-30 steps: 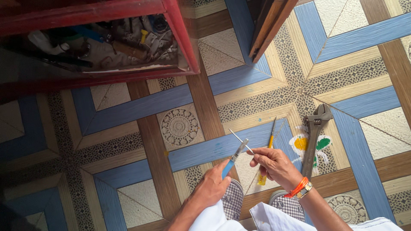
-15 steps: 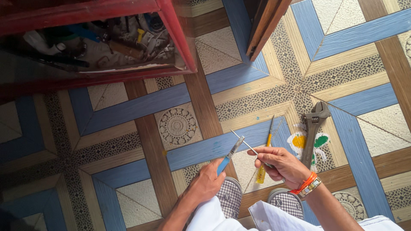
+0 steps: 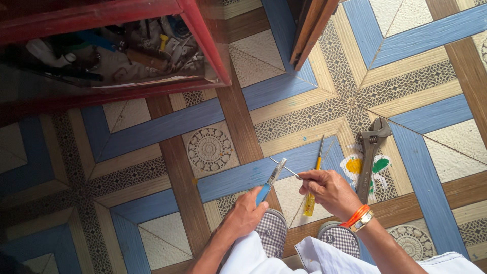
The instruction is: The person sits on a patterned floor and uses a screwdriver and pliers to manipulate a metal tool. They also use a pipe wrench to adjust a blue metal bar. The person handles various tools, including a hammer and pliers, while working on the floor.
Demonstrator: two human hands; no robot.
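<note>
Head camera looks straight down at a patterned floor (image 3: 152,127) of blue, wood-brown and cream geometric tiles, which fills nearly the whole frame. At the upper left stands a red-painted wooden cabinet (image 3: 203,35), cut off by the top and left edges; its open shelf holds a jumble of tools and small parts (image 3: 127,48) too dark and crowded to tell apart. A brown wooden door edge (image 3: 312,25) slants in from the top and is cut off there. At the bottom, white trousers (image 3: 314,256) and two grey checked slippers (image 3: 271,231) show only in part, the right slipper mostly hidden behind the forearm. A grey adjustable metal wrench (image 3: 370,152) lies on the floor to the right, over a yellow, green and white paint blotch (image 3: 380,165), near the right hand but apart from it. A screwdriver with a yellow handle (image 3: 313,177) lies just below the hands, its middle hidden by the right fingers. The left hand (image 3: 246,215) is wrapped around a small blue-handled tool with a metal head (image 3: 269,182); its exact kind is hard to make out. The right hand (image 3: 329,190), with an orange band and a watch (image 3: 357,218) at the wrist, pinches a thin metal rod (image 3: 284,167) between its fingertips, and the rod's far end meets the metal head of the blue-handled tool.
</note>
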